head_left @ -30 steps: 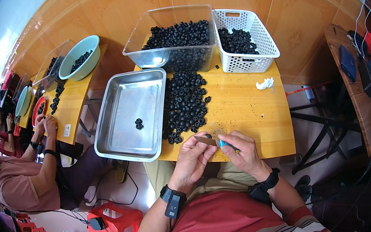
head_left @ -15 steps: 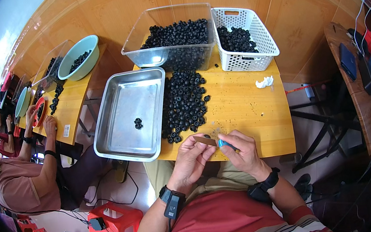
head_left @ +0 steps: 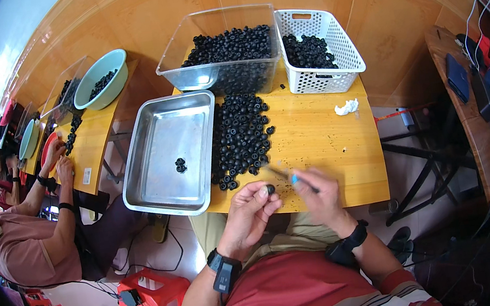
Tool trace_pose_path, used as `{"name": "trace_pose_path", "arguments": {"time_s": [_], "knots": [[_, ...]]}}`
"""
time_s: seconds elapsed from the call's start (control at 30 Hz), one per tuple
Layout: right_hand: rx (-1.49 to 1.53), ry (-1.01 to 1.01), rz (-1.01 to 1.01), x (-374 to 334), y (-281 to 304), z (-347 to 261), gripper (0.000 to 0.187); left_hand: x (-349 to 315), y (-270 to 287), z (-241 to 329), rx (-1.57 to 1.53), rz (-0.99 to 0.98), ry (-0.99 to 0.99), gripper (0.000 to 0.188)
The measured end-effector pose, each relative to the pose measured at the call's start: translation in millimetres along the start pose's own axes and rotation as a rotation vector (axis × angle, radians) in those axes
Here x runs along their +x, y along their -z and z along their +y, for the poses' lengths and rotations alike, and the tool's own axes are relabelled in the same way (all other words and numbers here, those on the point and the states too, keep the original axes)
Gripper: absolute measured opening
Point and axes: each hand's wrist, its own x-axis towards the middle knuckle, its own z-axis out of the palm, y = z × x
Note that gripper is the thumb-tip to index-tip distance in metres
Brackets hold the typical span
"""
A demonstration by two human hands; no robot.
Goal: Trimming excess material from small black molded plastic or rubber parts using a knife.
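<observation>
My left hand (head_left: 248, 210) pinches a small round black part (head_left: 271, 189) between thumb and forefinger, above the table's front edge. Just to the right, my right hand (head_left: 319, 196) grips a knife with a blue handle (head_left: 294, 178). Its blade (head_left: 277, 173), smeared by motion, points up and left, apart from the part. Beyond my left hand lies a heap of similar black parts (head_left: 241, 132), some showing a round hole. Left of the heap stands a shallow metal tray (head_left: 163, 132), with several black parts (head_left: 180, 165) inside it.
At the back are a clear plastic bin (head_left: 164, 68) and a white perforated basket (head_left: 325, 84), both holding black parts. Crumpled white tissue (head_left: 347, 107) and dark crumbs lie on the yellow table (head_left: 316, 138). Another person (head_left: 35, 234) works at the left; a red stool (head_left: 152, 293) stands below.
The blade has swung off the part and my right hand has turned slightly, uncovering the black part in my left hand. At the left, the other person's red dish has tilted up.
</observation>
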Motion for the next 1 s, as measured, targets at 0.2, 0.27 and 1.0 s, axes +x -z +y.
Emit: {"name": "trace_pose_path", "arguments": {"time_s": [0.2, 0.27, 1.0], "knots": [[0.059, -0.089, 0.051, 1, -2, 0, 0.029, -12, -13, 12, 0.060, 0.021, 0.004, 0.015], [0.069, -0.104, 0.045, 0, -1, 1, 0.031, -15, -13, 16, 0.066, 0.046, -0.003, 0.015], [0.062, -0.214, 0.007, -1, -1, 2, 0.032, -24, 2, 95, 2.132, 0.288, -0.866, 0.019]]}}
